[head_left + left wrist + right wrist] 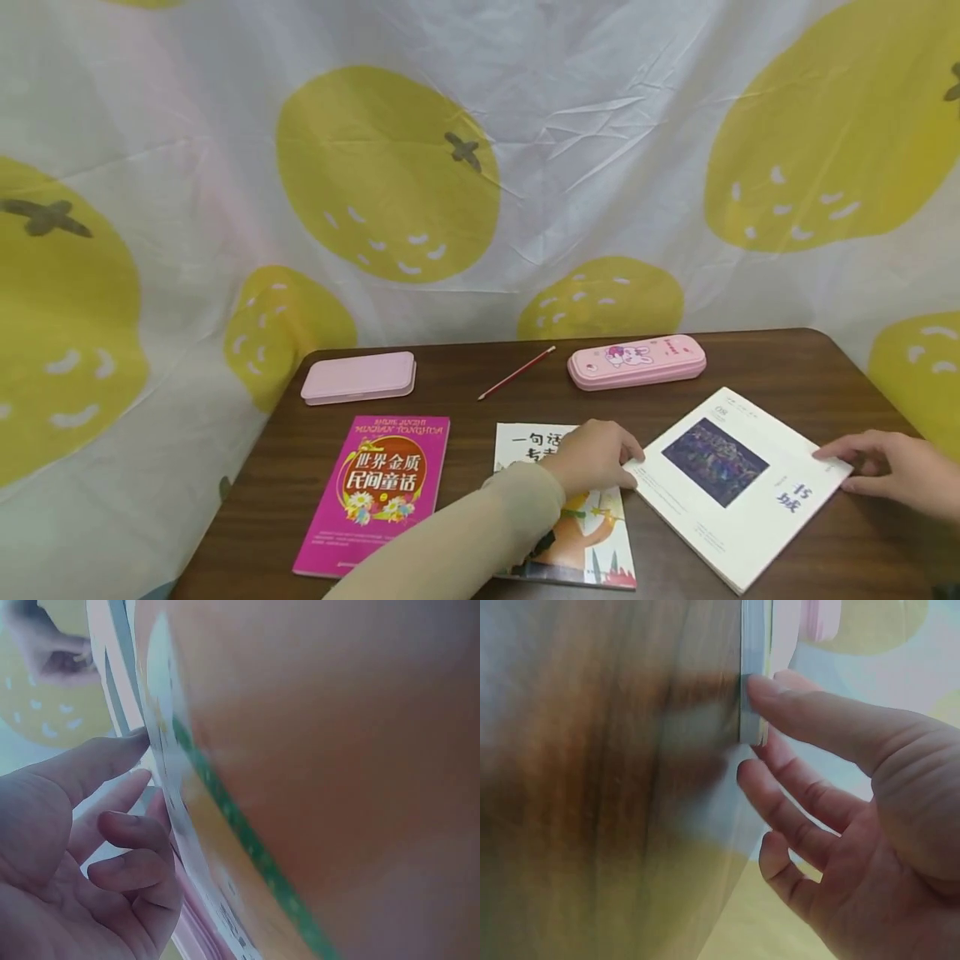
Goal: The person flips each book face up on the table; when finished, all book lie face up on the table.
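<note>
A white magazine [686,487] with a dark picture on its cover lies tilted on the table, at the right in the head view. Its left corner is pinched by my left hand [596,457], whose forearm reaches over a white book [611,533] with an orange drawing and partly hides it. At the opposite corner my right hand [896,467] pinches the magazine. Seen from the right wrist, the thumb [791,705] presses the magazine's edge while the other fingers are on the far side or off it.
Left of the white book lies a pink storybook [330,521]. Along the back of the brown table [255,492] are a plain pink case [360,377], a red pencil [517,372] and a pink rabbit pencil case [637,364]. A lemon-patterned cloth [585,192] hangs behind.
</note>
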`<state>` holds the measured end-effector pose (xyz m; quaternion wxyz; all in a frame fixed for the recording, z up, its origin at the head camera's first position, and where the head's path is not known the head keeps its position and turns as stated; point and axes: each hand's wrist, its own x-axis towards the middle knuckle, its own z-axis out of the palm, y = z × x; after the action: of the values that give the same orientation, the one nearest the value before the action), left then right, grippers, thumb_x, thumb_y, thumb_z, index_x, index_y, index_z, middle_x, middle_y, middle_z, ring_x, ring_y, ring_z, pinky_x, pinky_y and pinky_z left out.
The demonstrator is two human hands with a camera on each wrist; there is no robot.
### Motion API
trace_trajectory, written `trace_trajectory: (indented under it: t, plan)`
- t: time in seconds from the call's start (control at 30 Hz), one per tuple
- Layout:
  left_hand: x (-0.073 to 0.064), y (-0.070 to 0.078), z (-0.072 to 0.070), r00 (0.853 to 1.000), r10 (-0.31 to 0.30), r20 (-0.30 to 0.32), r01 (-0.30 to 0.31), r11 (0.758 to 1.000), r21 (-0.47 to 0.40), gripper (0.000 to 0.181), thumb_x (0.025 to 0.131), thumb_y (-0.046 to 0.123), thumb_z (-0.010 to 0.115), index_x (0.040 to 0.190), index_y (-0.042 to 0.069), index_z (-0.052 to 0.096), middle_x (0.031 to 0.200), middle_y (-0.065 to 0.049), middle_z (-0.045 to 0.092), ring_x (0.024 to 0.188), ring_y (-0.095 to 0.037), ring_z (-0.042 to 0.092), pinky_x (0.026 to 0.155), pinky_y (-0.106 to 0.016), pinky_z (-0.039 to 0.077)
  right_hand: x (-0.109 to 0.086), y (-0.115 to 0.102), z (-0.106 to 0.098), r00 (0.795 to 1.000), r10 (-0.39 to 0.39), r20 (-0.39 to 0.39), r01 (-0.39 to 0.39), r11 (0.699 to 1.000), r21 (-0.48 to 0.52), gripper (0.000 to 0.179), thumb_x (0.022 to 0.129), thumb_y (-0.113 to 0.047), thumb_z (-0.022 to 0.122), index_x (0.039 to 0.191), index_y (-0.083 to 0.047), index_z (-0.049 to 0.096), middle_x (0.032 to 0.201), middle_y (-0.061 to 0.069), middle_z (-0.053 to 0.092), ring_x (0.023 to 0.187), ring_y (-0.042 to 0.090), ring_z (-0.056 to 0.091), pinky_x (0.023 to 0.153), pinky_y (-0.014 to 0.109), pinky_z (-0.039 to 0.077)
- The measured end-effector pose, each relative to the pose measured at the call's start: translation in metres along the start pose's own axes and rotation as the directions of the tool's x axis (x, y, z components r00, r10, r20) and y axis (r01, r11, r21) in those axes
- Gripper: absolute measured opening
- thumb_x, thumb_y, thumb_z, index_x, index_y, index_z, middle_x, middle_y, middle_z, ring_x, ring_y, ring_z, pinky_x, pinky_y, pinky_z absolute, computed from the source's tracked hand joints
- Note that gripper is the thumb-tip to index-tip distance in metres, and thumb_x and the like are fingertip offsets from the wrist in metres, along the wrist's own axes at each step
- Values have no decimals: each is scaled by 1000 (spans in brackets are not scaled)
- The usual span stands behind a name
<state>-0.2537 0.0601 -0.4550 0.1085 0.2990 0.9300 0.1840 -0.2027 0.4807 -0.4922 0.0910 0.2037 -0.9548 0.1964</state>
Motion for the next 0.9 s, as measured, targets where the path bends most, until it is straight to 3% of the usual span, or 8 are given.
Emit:
trace_trajectory:
  t: [0.2, 0.4, 0.67, 0.9]
  plan:
    - [-14, 3, 7, 998, 51, 29, -49, 996, -72, 26, 83, 18, 84, 108, 26, 81, 75, 20, 65, 67, 8, 53, 64, -10, 41, 14, 10, -1, 997, -76, -7, 76, 996, 54, 39, 67, 1, 89, 98, -19, 77, 87, -28, 63, 66, -7, 45, 56, 18, 37]
    - [-30, 12, 16, 998, 24, 57, -16, 988, -151, 23, 81, 16, 87, 102, 24, 82, 70, 20, 67, 65, 10, 55, 66, -8, 41, 30, 9, 0, 998, -23, 52, 22, 999, 25, 35, 69, -4, 90, 99, -18, 78, 93, -26, 65, 71, -5, 44, 61, 19, 40]
    - [-52, 33, 33, 999, -39, -27, 37, 995, -94, 23, 78, 30, 88, 98, 36, 78, 67, 31, 63, 65, 16, 50, 64, -9, 37, 51, 8, 3, 997, -45, 62, 45, 999, -2, 37, 68, -7, 92, 100, -19, 78, 97, -23, 69, 76, -7, 50, 64, 19, 46]
    - [-63, 49, 46, 997, 9, -80, -12, 999, -36, 21, 77, 40, 88, 95, 39, 76, 74, 35, 63, 72, 18, 49, 67, -7, 35, 67, -1, 3, 996, 16, 91, -12, 999, -40, 40, 68, -9, 92, 102, -24, 79, 101, -7, 73, 81, -9, 55, 68, 24, 51]
